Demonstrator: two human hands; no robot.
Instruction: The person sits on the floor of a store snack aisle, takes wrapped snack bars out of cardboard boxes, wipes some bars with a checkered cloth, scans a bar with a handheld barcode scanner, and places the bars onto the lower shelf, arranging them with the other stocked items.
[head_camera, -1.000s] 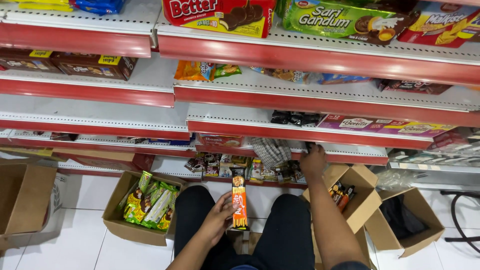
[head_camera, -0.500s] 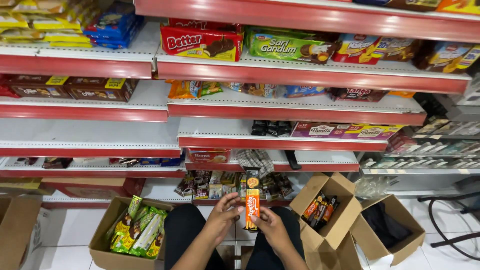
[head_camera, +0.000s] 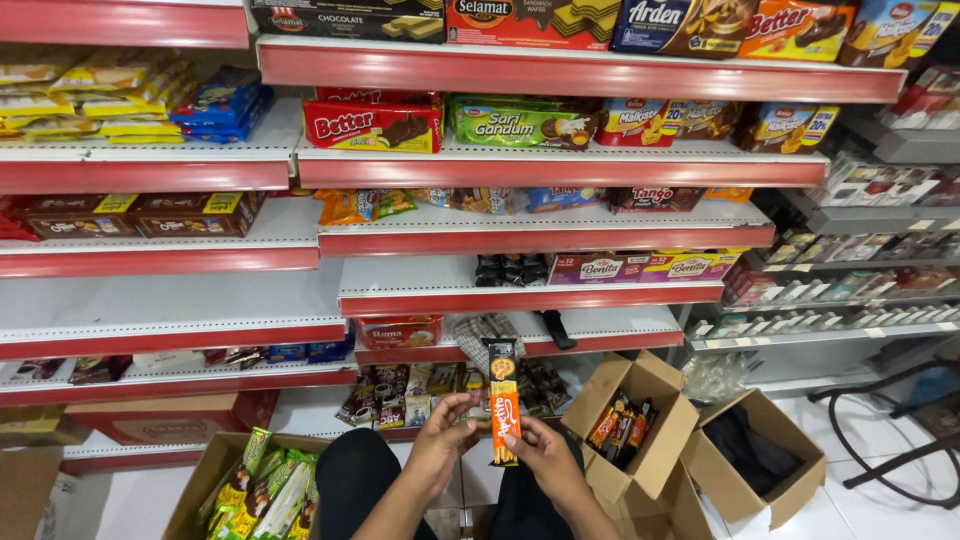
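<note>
In the head view, the left hand (head_camera: 440, 440) and right hand (head_camera: 545, 460) both pinch an orange snack pack (head_camera: 503, 400) upright above the lap, before the bottom shelf (head_camera: 420, 352). It looks light, slim and crinkly, probably slippery; holding its lower edges seems safest.

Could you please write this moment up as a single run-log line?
left hand: holds orange snack pack | right hand: holds same pack, upright | open box of similar packs beside right hand | shelves ahead
</note>
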